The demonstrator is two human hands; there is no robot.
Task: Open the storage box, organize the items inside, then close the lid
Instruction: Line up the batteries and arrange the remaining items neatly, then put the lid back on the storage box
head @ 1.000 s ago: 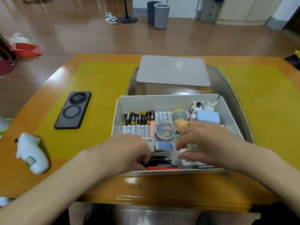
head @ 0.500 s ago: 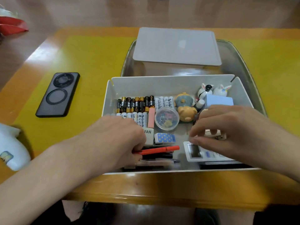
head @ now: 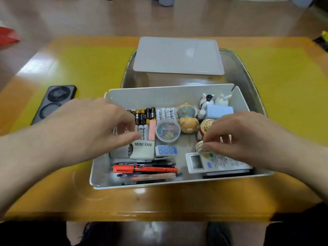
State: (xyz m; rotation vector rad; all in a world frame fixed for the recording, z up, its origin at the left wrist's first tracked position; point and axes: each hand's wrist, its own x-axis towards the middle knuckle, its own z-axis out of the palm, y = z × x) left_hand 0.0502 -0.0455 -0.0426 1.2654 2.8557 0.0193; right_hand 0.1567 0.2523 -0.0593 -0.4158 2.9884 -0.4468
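Since the earlier frames the left hand [head: 92, 128] has let go of the orange pen [head: 144, 169] and lifted away from the pen row toward the batteries [head: 145, 115]; the pen now lies flat among the other pens at the near wall of the storage box [head: 159, 91]. The right hand [head: 245, 139] has kept to its side, over the calculator [head: 197, 162].

The left hand hovers with fingers loosely bent and nothing in them, its fingertips just above the white batteries and the mini fan [head: 142, 150]. The right hand pinches a small pale round item [head: 199, 146] between thumb and forefinger, at the far edge of the calculator; what the item is I cannot tell.

The box stands open on the bench [head: 177, 197], directly ahead of both hands, its long axis running left to right. Its lid [head: 177, 55] lies flat beyond the box's far wall, resting on a clear tray [head: 239, 71], well apart from either hand and about centred between them.

Judging from this, sorting is nearly done: batteries, pens and figurines sit in groups. Fetching the lid would mean a reach over the box's far wall, and the free left hand looks better placed.
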